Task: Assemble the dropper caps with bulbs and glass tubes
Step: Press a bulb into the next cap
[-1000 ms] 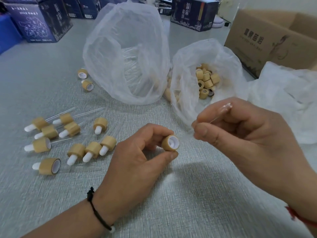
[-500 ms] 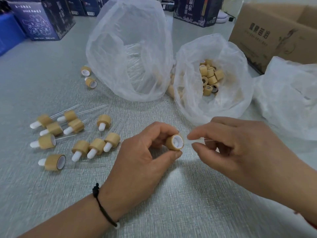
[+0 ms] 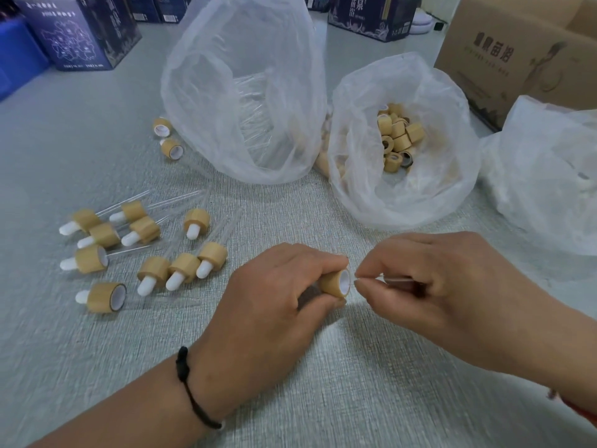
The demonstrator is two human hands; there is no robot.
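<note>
Head view, single frame. Writing: a brown cardboard carton (image 3: 517, 59) at upper right carries dark Chinese characters, too blurred to read with confidence; dark blue printed boxes (image 3: 80, 33) along the far edge bear pale lettering and a map-like graphic, and one box (image 3: 368, 17) behind the bags shows large Chinese characters, partly cut off by the frame top. Hard to make out: a tall clear plastic bag (image 3: 242, 92) holds glass tubes, seen only as faint streaks through the film; a third bag (image 3: 542, 176) at right is cut by the frame edge, contents unclear. A smaller open bag (image 3: 400, 195) holds loose bamboo-coloured collars (image 3: 397, 137). Finished droppers (image 3: 151, 250) with white bulbs lie grouped on the grey table (image 3: 97, 367), left of the hands. Left hand (image 3: 274, 302): thumb and fingers curled round a dropper cap (image 3: 337, 282), its white-lined opening facing right. Right hand (image 3: 436, 286): thumb and forefinger pinch a glass tube (image 3: 392, 279), mostly hidden by the fingers, its tip just beside the cap's mouth.
</note>
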